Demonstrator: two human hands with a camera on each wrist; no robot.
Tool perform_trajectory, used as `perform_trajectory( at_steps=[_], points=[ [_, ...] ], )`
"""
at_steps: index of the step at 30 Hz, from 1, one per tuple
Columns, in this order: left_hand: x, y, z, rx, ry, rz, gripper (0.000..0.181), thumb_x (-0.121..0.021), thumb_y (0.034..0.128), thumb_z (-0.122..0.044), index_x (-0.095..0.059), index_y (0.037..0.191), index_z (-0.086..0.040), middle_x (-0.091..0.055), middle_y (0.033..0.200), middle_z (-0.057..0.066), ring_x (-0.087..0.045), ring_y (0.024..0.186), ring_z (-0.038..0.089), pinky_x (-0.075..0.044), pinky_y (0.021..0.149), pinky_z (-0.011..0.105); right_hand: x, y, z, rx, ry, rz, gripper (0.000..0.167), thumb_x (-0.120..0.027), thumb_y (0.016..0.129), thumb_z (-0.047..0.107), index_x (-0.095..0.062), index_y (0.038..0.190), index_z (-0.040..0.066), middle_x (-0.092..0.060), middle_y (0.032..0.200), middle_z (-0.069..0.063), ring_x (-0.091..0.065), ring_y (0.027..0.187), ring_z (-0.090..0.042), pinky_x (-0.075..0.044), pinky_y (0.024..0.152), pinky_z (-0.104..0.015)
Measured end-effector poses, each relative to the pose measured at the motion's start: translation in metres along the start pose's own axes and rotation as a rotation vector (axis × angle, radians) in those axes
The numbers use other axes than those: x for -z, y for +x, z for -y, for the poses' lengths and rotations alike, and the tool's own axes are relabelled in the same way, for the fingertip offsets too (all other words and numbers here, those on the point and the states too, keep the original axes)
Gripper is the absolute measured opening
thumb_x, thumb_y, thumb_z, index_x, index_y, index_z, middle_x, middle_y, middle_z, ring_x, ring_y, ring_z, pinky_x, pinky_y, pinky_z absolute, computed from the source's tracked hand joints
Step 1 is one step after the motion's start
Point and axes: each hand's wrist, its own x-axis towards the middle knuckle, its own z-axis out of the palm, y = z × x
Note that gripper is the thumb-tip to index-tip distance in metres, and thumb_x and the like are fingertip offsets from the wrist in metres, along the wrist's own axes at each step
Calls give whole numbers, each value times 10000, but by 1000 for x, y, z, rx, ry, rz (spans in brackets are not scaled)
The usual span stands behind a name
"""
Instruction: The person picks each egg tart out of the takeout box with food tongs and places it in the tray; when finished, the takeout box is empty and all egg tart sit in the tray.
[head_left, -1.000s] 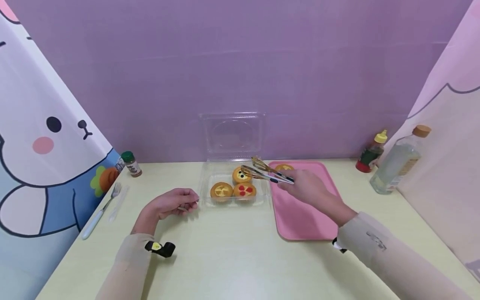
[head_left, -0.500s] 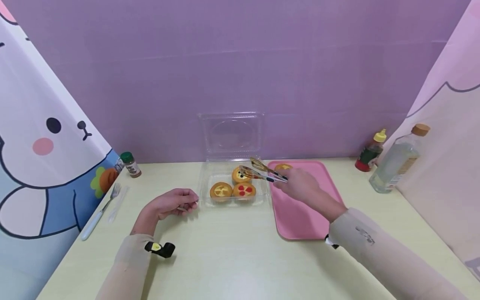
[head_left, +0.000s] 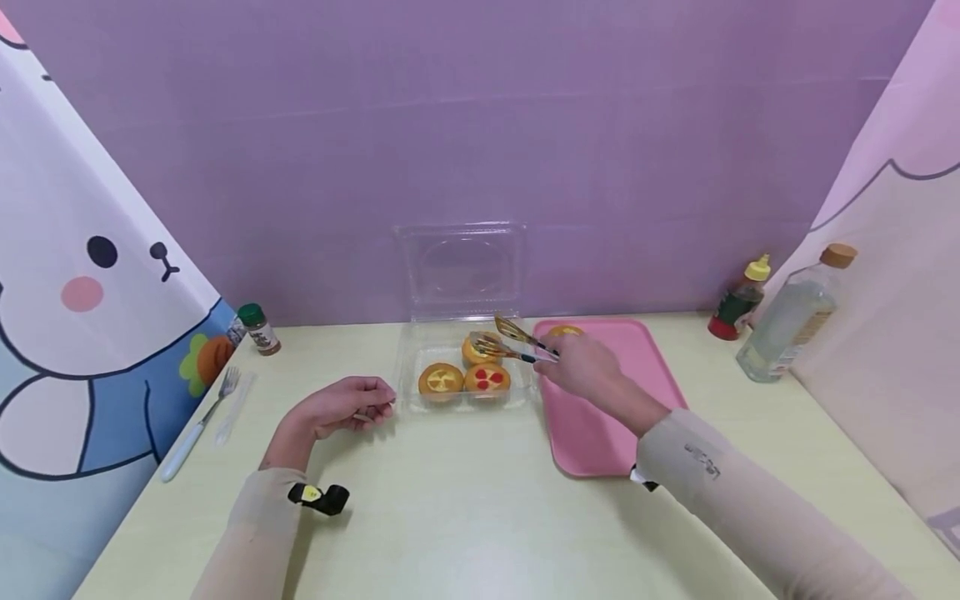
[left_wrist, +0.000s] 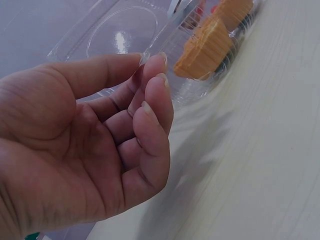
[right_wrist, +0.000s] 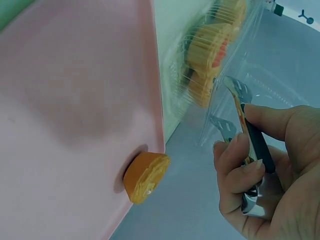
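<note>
In the head view my left hand [head_left: 347, 407] pinches the near left edge of a clear hinged plastic box [head_left: 461, 298] between thumb and fingertips. Its lid stands raised at the back. Three small round pastries sit inside: one with a pale yellow pattern [head_left: 440, 382], one with red spots [head_left: 487, 379], and a back one [head_left: 472, 353] partly covered by the tongs. My right hand [head_left: 581, 365] grips metal tongs [left_wrist: 174, 6] with dark handles. Their heads are apart, over the back pastry. Whether they touch it I cannot tell.
A pink tray [head_left: 600, 446] lies right of the box, with one pastry [right_wrist: 145, 177] in its far left corner. A sauce bottle [head_left: 738, 304] and a clear bottle [head_left: 791, 321] stand at right. At left are a green-capped jar [head_left: 259, 330], a fork [head_left: 198, 429] and a clear plastic utensil [head_left: 236, 408].
My right hand has moved left with the tongs, bringing their heads from beside the back pastry to over it. My left hand keeps its pinch on the box edge.
</note>
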Motion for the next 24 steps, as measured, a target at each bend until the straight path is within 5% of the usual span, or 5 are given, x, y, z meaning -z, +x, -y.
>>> perform_trajectory(
  at_steps=[12, 24],
  points=[
    [-1, -1, 1, -3, -2, -1, 324, -565, 1028, -272, -546, 1133, 35, -639, 903, 10, -577, 774, 145, -480, 672, 270, -3, 5, 1, -16, 35, 33, 303, -663, 924, 365, -710, 1162, 183, -660, 1069, -46, -564, 862, -223, -399, 589, -336],
    [-1, 0, 2, 1, -3, -3, 317, -571, 1026, -282, -550, 1124, 19, -642, 902, 6, -570, 769, 141, -472, 661, 270, -5, 9, 2, -46, 51, 57, 324, -637, 932, 370, -719, 1194, 198, -662, 1087, -39, -543, 878, -207, -401, 563, -333]
  ],
)
